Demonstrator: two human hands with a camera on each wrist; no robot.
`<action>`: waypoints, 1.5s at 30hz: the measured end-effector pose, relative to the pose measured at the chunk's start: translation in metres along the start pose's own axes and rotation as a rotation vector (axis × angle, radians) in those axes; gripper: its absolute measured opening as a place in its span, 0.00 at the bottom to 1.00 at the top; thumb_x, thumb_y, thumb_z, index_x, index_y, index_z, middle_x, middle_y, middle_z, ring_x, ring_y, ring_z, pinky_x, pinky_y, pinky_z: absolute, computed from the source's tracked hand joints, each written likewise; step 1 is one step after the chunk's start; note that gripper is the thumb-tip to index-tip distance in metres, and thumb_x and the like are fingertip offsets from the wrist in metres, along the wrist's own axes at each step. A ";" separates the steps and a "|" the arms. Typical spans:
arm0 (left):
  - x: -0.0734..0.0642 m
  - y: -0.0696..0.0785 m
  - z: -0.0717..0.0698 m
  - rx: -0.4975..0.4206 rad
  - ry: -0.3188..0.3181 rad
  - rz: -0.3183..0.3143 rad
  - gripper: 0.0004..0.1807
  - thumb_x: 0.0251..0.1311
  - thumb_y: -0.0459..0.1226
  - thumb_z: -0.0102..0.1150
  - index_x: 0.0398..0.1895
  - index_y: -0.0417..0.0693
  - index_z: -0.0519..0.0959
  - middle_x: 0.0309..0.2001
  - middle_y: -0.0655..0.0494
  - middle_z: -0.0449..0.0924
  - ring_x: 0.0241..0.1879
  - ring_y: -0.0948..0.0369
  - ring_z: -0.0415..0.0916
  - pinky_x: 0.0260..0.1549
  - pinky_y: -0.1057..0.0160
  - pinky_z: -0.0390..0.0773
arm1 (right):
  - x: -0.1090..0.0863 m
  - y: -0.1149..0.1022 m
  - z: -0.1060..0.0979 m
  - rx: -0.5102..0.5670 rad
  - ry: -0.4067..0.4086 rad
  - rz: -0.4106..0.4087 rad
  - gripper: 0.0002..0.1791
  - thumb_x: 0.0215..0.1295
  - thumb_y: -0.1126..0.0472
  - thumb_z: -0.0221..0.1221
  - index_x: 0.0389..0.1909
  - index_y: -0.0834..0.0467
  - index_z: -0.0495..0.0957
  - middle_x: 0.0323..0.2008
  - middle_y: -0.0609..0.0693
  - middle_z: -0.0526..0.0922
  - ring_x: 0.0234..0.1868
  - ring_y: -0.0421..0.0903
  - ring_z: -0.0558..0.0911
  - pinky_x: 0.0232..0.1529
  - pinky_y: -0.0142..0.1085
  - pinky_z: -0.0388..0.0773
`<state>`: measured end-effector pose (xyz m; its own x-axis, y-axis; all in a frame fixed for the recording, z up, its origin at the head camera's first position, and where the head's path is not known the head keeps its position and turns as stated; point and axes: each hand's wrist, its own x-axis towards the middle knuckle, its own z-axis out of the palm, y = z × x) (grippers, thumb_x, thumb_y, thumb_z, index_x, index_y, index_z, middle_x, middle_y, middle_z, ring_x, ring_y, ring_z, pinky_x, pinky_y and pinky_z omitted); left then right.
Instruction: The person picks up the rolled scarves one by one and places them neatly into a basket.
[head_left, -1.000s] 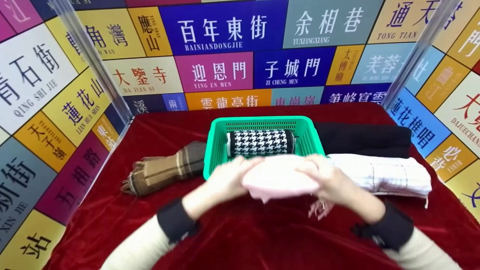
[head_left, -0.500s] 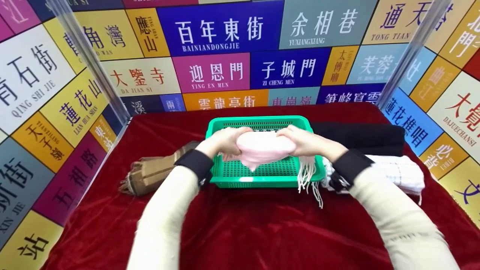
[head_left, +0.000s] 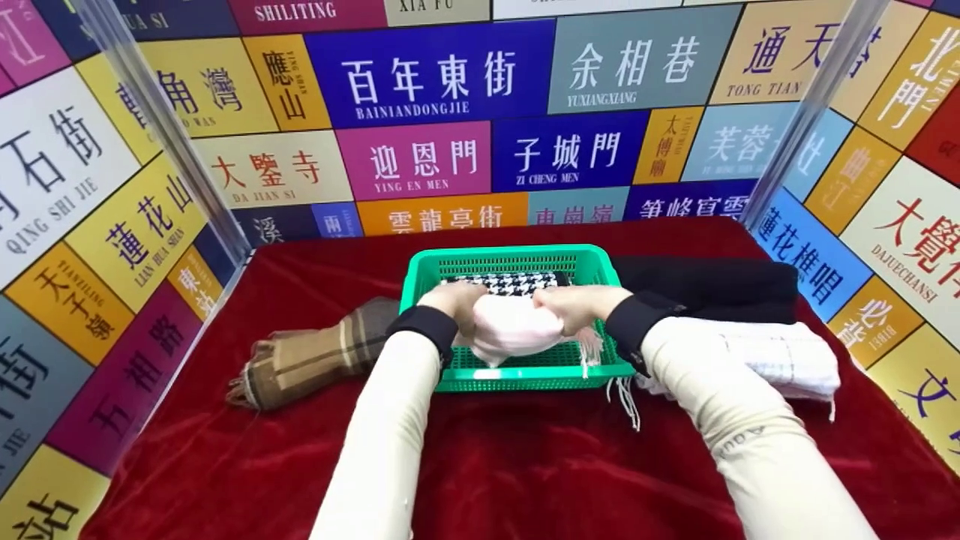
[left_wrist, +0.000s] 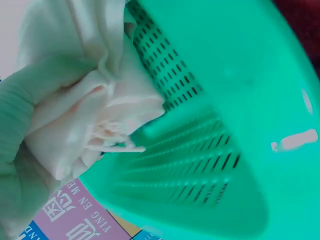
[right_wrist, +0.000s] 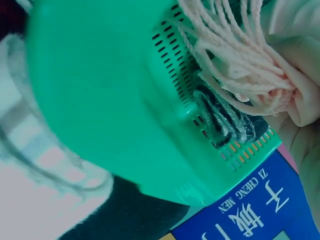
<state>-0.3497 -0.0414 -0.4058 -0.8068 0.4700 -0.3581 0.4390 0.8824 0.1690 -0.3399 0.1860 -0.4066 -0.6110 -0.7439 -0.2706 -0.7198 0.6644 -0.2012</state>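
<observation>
A rolled pink scarf (head_left: 517, 328) with tassels is held by both hands inside the green plastic basket (head_left: 525, 379). My left hand (head_left: 456, 304) grips its left end; in the left wrist view the thumb lies over the soft folds. At the other end, my right hand (head_left: 576, 304) grips the roll, and the pale tassels (right_wrist: 245, 65) hang beside its fingers in the right wrist view. Behind the pink roll, a black-and-white houndstooth scarf (head_left: 517, 283) lies rolled against the basket's far side, partly hidden by the hands.
Left of the basket lies a brown plaid rolled scarf (head_left: 315, 360). On the right are a black rolled cloth (head_left: 712, 291) and a white one (head_left: 787, 360) in front of it. Dark red velvet (head_left: 525, 472) covers the table; printed sign panels (head_left: 427, 79) stand behind.
Both hands have carried the pink scarf forward from in front of the basket, over its near rim, and lowered it inside. The view has tilted slightly up.
</observation>
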 end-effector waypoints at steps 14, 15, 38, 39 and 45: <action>-0.020 0.004 0.011 -0.001 -0.112 -0.049 0.29 0.51 0.28 0.58 0.58 0.55 0.71 0.59 0.56 0.70 0.59 0.55 0.66 0.58 0.58 0.64 | 0.012 -0.006 0.010 -0.086 -0.272 0.065 0.19 0.46 0.74 0.59 0.41 0.57 0.71 0.39 0.53 0.74 0.35 0.46 0.70 0.33 0.35 0.68; -0.021 0.003 0.012 -0.014 -0.114 -0.060 0.30 0.50 0.28 0.58 0.60 0.56 0.70 0.60 0.56 0.69 0.60 0.55 0.65 0.59 0.58 0.64 | 0.013 -0.006 0.010 -0.078 -0.286 0.077 0.20 0.47 0.74 0.58 0.43 0.56 0.71 0.41 0.53 0.74 0.36 0.46 0.70 0.32 0.34 0.67; -0.036 0.030 -0.031 -0.339 0.016 -0.053 0.32 0.53 0.35 0.55 0.65 0.47 0.63 0.63 0.49 0.65 0.59 0.53 0.65 0.56 0.56 0.67 | -0.035 -0.030 -0.041 0.052 0.201 -0.041 0.23 0.57 0.66 0.55 0.56 0.60 0.72 0.52 0.58 0.77 0.46 0.52 0.78 0.50 0.46 0.73; -0.042 0.034 -0.035 -0.373 0.073 -0.023 0.31 0.53 0.36 0.55 0.64 0.46 0.65 0.61 0.49 0.68 0.58 0.53 0.67 0.55 0.56 0.68 | -0.043 -0.036 -0.043 0.042 0.302 -0.054 0.22 0.57 0.66 0.55 0.55 0.61 0.74 0.50 0.57 0.78 0.47 0.52 0.78 0.50 0.46 0.73; -0.095 0.057 -0.036 -0.558 0.370 0.190 0.18 0.56 0.35 0.55 0.52 0.44 0.74 0.48 0.47 0.78 0.48 0.56 0.75 0.43 0.61 0.76 | -0.096 -0.080 -0.027 0.001 0.840 -0.128 0.15 0.53 0.68 0.61 0.45 0.60 0.80 0.41 0.52 0.83 0.42 0.48 0.80 0.44 0.41 0.76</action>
<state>-0.2621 -0.0356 -0.3291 -0.8612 0.5063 0.0443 0.3972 0.6161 0.6802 -0.2326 0.2023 -0.3388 -0.5672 -0.6192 0.5430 -0.7998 0.5713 -0.1841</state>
